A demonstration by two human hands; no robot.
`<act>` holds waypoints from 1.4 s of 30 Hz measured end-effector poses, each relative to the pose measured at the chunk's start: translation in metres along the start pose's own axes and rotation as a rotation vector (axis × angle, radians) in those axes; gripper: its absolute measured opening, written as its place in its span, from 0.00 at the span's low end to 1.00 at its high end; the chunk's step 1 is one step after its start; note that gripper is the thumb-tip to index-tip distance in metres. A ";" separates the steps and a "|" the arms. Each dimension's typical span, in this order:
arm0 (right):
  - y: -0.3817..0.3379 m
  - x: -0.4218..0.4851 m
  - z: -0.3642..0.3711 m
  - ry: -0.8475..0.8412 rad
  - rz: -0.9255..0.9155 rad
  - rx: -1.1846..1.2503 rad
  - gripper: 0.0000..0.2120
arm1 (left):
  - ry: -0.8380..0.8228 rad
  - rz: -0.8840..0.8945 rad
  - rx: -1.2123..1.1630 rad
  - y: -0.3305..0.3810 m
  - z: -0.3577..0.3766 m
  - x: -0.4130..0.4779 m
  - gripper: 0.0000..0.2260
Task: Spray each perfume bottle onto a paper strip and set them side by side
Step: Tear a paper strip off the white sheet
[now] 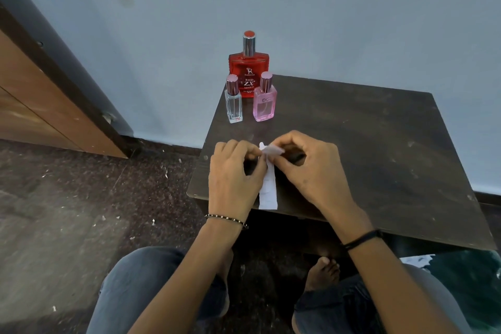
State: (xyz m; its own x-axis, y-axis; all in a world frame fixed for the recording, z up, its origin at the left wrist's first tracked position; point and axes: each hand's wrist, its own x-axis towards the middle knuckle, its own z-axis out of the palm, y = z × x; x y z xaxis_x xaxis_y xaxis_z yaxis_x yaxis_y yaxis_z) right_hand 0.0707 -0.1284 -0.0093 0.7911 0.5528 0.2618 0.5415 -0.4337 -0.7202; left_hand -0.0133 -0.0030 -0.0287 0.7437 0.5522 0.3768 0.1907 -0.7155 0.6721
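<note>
Three capped perfume bottles stand at the far left corner of the dark wooden table (366, 144): a large red bottle (249, 73) behind, a small clear bottle (233, 104) in front left and a pink bottle (264, 102) in front right. Nearer me, a white paper strip (268, 190) hangs down to the table's front edge. My left hand (234, 171) and my right hand (306, 165) both pinch the strip's upper end, which is crumpled between the fingertips.
A blue wall rises behind the table. A wooden door with a dark frame (54, 89) stands at the left. The speckled floor (67, 211) carries paper scraps. My knees and a bare foot (322, 271) are below the table's front edge.
</note>
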 end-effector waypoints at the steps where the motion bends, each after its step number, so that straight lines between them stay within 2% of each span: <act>1: 0.000 -0.001 0.002 -0.004 -0.057 -0.075 0.05 | 0.007 0.028 0.031 -0.002 0.001 -0.001 0.03; 4: 0.000 -0.004 0.006 0.001 -0.120 -0.201 0.06 | 0.020 0.130 0.146 -0.008 0.000 -0.003 0.02; 9: -0.001 0.001 0.006 -0.008 -0.015 -0.221 0.09 | 0.067 0.297 0.293 -0.009 0.000 -0.006 0.06; 14: -0.005 0.003 -0.001 0.012 0.108 -0.127 0.06 | 0.087 0.331 0.329 -0.007 -0.001 -0.005 0.09; 16: -0.002 0.005 -0.004 0.040 0.209 -0.043 0.05 | 0.093 0.319 0.321 -0.005 -0.001 -0.004 0.10; 20: 0.002 0.006 -0.015 0.119 0.424 0.299 0.04 | 0.096 0.284 0.302 -0.004 0.001 -0.003 0.09; 24: 0.001 0.004 -0.021 0.132 0.407 0.348 0.07 | 0.069 0.167 0.208 0.004 0.000 -0.001 0.03; 27: -0.002 0.005 -0.019 0.138 0.347 0.364 0.07 | 0.049 -0.010 -0.089 0.021 -0.004 0.004 0.04; 31: -0.008 0.003 -0.016 0.138 0.177 0.285 0.09 | -0.081 -0.404 -0.474 0.039 -0.004 0.013 0.17; 33: -0.011 0.000 -0.012 0.128 0.077 0.213 0.13 | -0.087 -0.453 -0.565 0.042 -0.003 0.015 0.20; 36: -0.013 -0.002 -0.007 0.091 0.007 0.186 0.18 | -0.072 -0.467 -0.675 0.038 -0.002 0.018 0.16; 38: -0.014 0.001 -0.005 0.096 0.029 0.167 0.17 | -0.057 -0.472 -0.690 0.030 0.000 0.020 0.15; 42: -0.013 0.021 -0.002 0.222 0.162 0.114 0.11 | -0.044 -0.487 -0.648 0.021 -0.001 0.020 0.17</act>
State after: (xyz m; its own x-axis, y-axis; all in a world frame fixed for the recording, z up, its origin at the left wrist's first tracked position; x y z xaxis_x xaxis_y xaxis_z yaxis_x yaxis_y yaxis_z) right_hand 0.0809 -0.1122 0.0065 0.9142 0.3084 0.2628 0.3777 -0.4139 -0.8282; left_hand 0.0050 -0.0069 -0.0062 0.6997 0.7111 -0.0693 0.1007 -0.0021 0.9949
